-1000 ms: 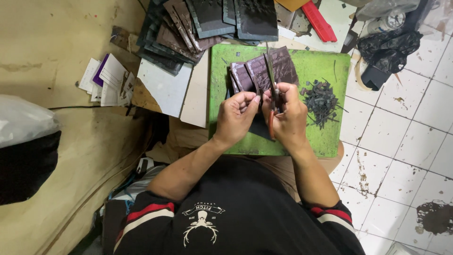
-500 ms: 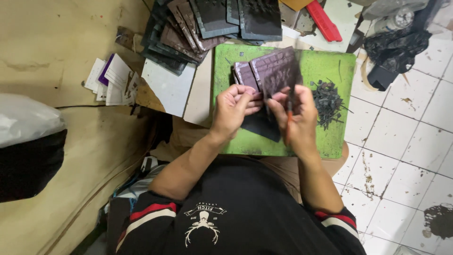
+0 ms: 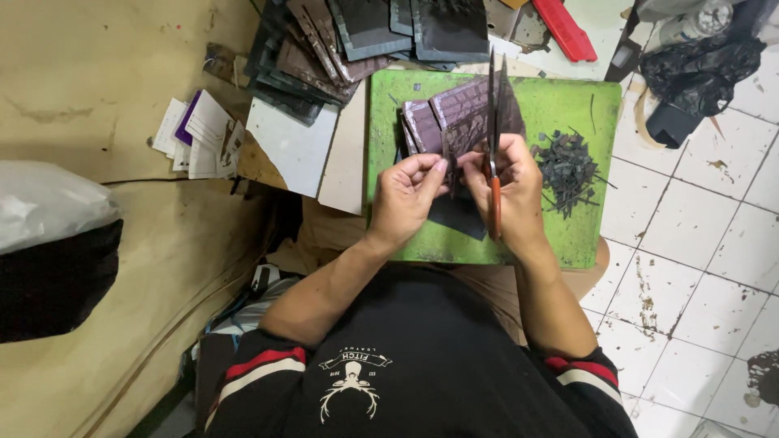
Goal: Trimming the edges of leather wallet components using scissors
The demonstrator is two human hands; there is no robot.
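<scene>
Presently, near to far:
Left hand [image 3: 406, 195]: grip pinched, thumb and fingertips pressed onto the near left edge of a dark leather piece [image 3: 462, 134]; nothing else held.
Right hand [image 3: 513, 186]: grip curled tight round the orange-brown handle of a pair of scissors [image 3: 493, 130]; blades slightly parted, tips pointing away from the body.
Key relation: leather piece lies just beyond and between both hands, touching the left fingertips; scissors' long axis runs near-to-far, crossing the piece's right part. Right hand nearer the blades, left hand nearer the free edge.
Surface: green cutting mat [image 3: 592, 122] on a low table, under both hands.
Counts near the hands: one pair of scissors; leather pieces fanned in the grip, three or four, exact number cannot be told; one flat dark sheet [image 3: 458, 217] lying on the mat below the hands.
Offcuts: one heap of dark trimmings [image 3: 566, 170], just right of the right hand, apart from it.
Farther: stack of dark panels [image 3: 357, 40] past the mat's far edge; one red tool [image 3: 565, 31] beside it.
Left side: white paper cards [image 3: 199, 134], well apart.
</scene>
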